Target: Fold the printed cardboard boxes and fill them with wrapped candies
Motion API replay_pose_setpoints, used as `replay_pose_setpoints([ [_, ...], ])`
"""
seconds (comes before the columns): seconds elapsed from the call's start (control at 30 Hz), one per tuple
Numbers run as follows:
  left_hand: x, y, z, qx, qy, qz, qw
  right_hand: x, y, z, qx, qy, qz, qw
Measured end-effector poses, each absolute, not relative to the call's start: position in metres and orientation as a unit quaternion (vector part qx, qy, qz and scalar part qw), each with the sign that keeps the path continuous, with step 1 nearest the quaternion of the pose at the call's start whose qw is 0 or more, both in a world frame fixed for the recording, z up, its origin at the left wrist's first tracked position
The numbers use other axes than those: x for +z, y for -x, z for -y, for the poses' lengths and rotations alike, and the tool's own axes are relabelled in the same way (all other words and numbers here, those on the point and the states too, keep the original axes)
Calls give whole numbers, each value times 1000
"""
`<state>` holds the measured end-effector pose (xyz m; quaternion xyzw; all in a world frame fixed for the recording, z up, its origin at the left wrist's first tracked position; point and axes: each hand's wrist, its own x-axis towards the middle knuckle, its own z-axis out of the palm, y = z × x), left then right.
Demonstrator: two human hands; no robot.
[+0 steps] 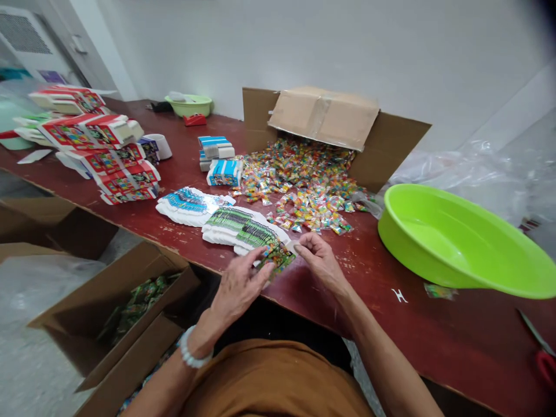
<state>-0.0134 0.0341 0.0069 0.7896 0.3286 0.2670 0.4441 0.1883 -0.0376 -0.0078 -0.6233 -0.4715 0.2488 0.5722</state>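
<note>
One dark-red table [412, 336], its paint scuffed, stretches across the scene before me. An open cardboard box [321, 116] lies by the wall, and a lime-green basin [408, 255] stands at my right. Small, brightly coloured wrapped packets [313, 165] cover the tabletop from the box's mouth; red cartons [125, 176] are stacked at my left. Nearer, flat green cartons [243, 226] overlap in a row. Beside its near end, at the table's edge, my left hand [237, 286] and right hand [324, 263] both grasp one green-printed carton [280, 259], my right thumb and fingers pinching its white end. Below the basin lies a white H-shaped piece [399, 296].
</note>
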Motion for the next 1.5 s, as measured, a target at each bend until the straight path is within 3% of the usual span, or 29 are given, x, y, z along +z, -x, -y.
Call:
replay_pose_setpoints([
  [0.1, 15, 20, -27, 75, -580, -218, 782, 12, -175, 50, 312, 551, 499, 592],
  [0.17, 12, 23, -22, 2, -446, -151, 882, 19, -168, 53, 321, 532, 515, 590],
  [0.23, 6, 25, -19, 0, -380, -120, 917, 21, -164, 54, 307, 530, 534, 583],
  [0.4, 2, 26, -14, 11, -389, -126, 912, 19, -159, 54, 301, 534, 575, 542],
  [0.6, 9, 24, -3, 72, -425, -170, 886, 28, -146, 70, 59, 607, 621, 492],
  [0.73, 9, 24, -1, 94, -507, -178, 838, 32, -139, 79, 59, 603, 694, 388],
  [0.87, 11, 23, -6, 91, -547, -191, 810, 38, -135, 78, 64, 615, 695, 368],
  [0.97, 17, 23, -9, 68, -578, -197, 789, 45, -138, 76, 118, 603, 695, 373],
  [1.27, 22, 18, -12, 17, -600, -218, 769, 45, -156, 66, 430, 500, 644, 387],
  [1.4, 20, 15, -10, 105, -612, -283, 731, 38, -143, 65, 340, 565, 549, 513],
  [1.5, 19, 14, -8, 136, -605, -301, 725, 28, -135, 64, 340, 593, 491, 539],
])
